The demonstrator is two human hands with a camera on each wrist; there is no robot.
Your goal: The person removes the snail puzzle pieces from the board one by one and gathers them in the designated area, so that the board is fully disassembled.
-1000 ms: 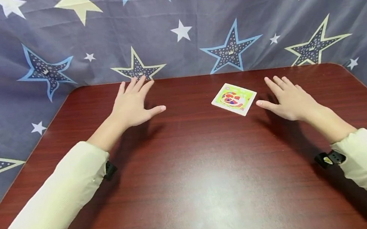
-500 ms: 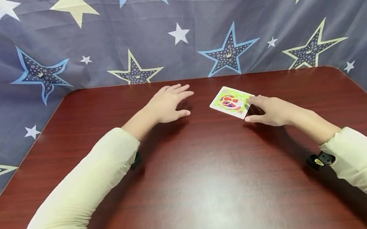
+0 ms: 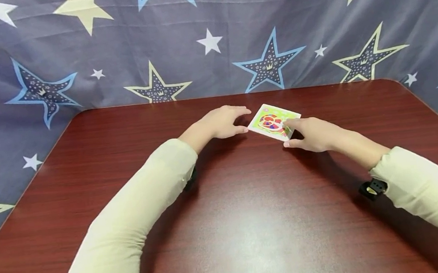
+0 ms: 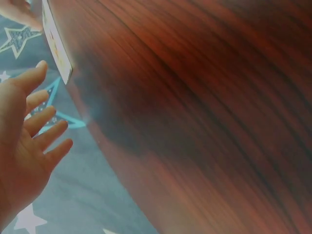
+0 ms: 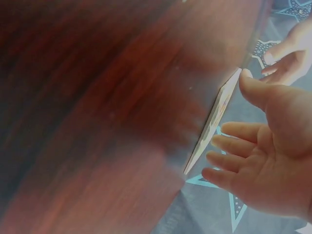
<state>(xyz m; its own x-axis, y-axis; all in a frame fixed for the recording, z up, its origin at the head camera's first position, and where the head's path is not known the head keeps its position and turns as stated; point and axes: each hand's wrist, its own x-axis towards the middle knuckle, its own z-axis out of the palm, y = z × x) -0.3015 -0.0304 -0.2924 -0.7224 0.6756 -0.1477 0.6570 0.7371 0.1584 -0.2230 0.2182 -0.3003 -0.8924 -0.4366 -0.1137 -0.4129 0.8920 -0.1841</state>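
Observation:
A thin square board (image 3: 268,124) with a white edge and a green, red and blue picture lies flat near the far side of the table. My right hand (image 3: 314,134) reaches over its right corner, fingers extended above the picture and thumb at the near edge. From the other side, my left hand (image 3: 225,121) comes up with its fingertips right at the board's left corner. The left wrist view shows that hand's fingers spread and relaxed beside the board (image 4: 56,44). In the right wrist view, loosely extended fingers of the right hand (image 5: 268,151) face the board's edge.
The dark red wooden table (image 3: 249,223) has a glossy patch of light in front. Behind it hangs a grey cloth (image 3: 175,33) printed with stars, close to the table's far edge. Black straps (image 3: 373,189) sit at the sleeve cuffs.
My left hand has moved right to the board's left corner. My right hand has moved left and now overlaps the board's right corner. The view has shifted slightly.

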